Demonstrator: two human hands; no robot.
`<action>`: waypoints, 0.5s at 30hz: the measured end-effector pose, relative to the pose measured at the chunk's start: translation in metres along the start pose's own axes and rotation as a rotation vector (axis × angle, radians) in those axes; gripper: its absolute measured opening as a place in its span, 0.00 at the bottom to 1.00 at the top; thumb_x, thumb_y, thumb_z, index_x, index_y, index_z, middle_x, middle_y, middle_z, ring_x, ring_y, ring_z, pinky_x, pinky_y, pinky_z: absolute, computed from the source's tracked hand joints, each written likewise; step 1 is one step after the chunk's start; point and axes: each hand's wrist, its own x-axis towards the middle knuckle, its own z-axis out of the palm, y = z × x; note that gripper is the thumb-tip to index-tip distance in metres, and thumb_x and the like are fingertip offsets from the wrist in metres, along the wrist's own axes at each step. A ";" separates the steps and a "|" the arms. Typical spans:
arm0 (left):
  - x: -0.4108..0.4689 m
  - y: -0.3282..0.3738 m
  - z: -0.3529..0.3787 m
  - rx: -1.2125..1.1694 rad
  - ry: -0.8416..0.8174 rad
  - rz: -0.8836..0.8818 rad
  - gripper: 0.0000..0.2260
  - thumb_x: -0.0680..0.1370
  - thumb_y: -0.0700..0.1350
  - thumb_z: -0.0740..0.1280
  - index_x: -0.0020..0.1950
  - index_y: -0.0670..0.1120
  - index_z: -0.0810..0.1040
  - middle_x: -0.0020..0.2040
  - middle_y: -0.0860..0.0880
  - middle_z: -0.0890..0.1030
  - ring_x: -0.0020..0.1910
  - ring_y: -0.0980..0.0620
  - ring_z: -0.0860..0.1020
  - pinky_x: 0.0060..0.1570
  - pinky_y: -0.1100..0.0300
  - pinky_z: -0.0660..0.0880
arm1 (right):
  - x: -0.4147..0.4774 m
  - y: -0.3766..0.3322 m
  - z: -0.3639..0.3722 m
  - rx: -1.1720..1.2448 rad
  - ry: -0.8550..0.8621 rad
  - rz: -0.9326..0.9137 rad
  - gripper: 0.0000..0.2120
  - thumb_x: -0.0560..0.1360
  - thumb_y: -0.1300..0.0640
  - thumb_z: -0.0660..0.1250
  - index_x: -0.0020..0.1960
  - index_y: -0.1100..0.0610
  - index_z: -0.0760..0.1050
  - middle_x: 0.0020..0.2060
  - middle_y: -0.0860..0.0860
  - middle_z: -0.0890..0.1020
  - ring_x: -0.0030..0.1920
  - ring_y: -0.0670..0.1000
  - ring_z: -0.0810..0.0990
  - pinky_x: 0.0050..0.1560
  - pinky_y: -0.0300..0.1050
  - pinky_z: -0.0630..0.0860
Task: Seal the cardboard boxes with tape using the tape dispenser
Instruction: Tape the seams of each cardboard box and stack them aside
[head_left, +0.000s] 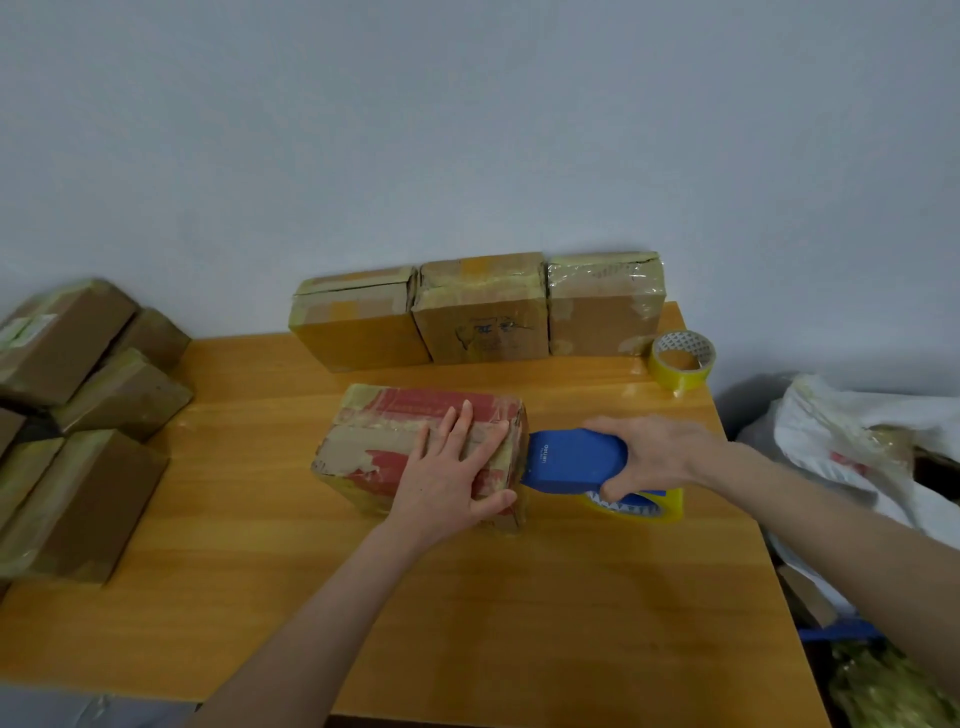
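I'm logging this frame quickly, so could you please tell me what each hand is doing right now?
Left hand: open, pressed flat on the red-printed box.
Right hand: closed around the blue tape dispenser, at the box's right end.

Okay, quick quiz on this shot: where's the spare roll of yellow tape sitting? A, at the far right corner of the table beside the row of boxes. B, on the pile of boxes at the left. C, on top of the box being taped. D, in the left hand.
A: the spare tape roll stands on the table at its far right corner, beside the rightmost box of the back row.
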 end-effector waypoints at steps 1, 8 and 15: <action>0.000 0.000 0.000 -0.002 0.000 0.003 0.38 0.63 0.77 0.28 0.71 0.65 0.30 0.76 0.48 0.33 0.77 0.46 0.38 0.75 0.46 0.38 | 0.003 -0.003 -0.003 0.005 -0.026 -0.003 0.41 0.67 0.41 0.72 0.75 0.40 0.57 0.54 0.44 0.74 0.54 0.51 0.75 0.52 0.49 0.78; 0.001 -0.002 0.000 0.013 -0.007 -0.004 0.34 0.67 0.74 0.36 0.71 0.65 0.31 0.74 0.48 0.31 0.77 0.46 0.37 0.75 0.46 0.37 | 0.023 -0.007 -0.021 0.057 -0.110 -0.028 0.36 0.56 0.37 0.70 0.64 0.37 0.66 0.49 0.43 0.77 0.50 0.51 0.77 0.49 0.46 0.78; 0.001 -0.003 -0.001 0.021 -0.024 -0.021 0.35 0.67 0.74 0.35 0.71 0.65 0.30 0.78 0.46 0.35 0.77 0.46 0.36 0.75 0.45 0.39 | 0.019 0.009 -0.013 0.126 -0.060 0.052 0.38 0.54 0.36 0.69 0.64 0.41 0.70 0.47 0.42 0.80 0.47 0.47 0.79 0.50 0.48 0.79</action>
